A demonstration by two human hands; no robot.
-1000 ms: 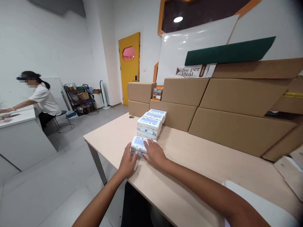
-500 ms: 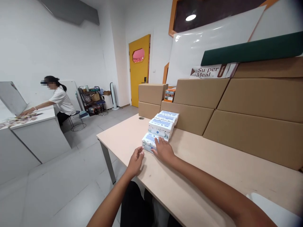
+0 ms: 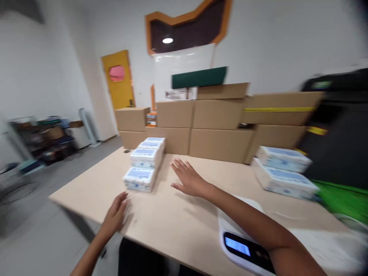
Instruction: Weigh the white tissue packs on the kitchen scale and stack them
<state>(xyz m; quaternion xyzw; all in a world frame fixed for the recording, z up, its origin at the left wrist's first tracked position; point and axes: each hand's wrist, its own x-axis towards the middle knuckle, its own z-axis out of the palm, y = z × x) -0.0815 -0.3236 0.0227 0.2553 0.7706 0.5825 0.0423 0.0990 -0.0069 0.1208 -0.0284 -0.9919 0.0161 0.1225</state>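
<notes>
My right hand (image 3: 189, 179) hovers over the tabletop (image 3: 169, 214) with its fingers spread and nothing in them. To its left stands a row of white and blue tissue packs (image 3: 140, 177), the rear ones stacked higher than the front one. Near the table's front edge is my left hand (image 3: 115, 211), loosely curved, empty and just short of the front pack. Under my right forearm lies a white digital scale (image 3: 227, 243) with a lit display, partly covered by the arm. More tissue packs (image 3: 287, 182) are stacked at the right.
Cardboard boxes (image 3: 221, 145) line the table's back, with a dark green roll (image 3: 199, 78) on top. A small orange box (image 3: 151, 119) sits among them. At the right are a black machine (image 3: 339, 142) and something green (image 3: 345, 199). A yellow door (image 3: 120, 90) is behind.
The view has swung right, bringing the scale and right-hand stack into sight and losing the seated co-worker. My right hand has left the front pack and moved right. My left hand is still empty.
</notes>
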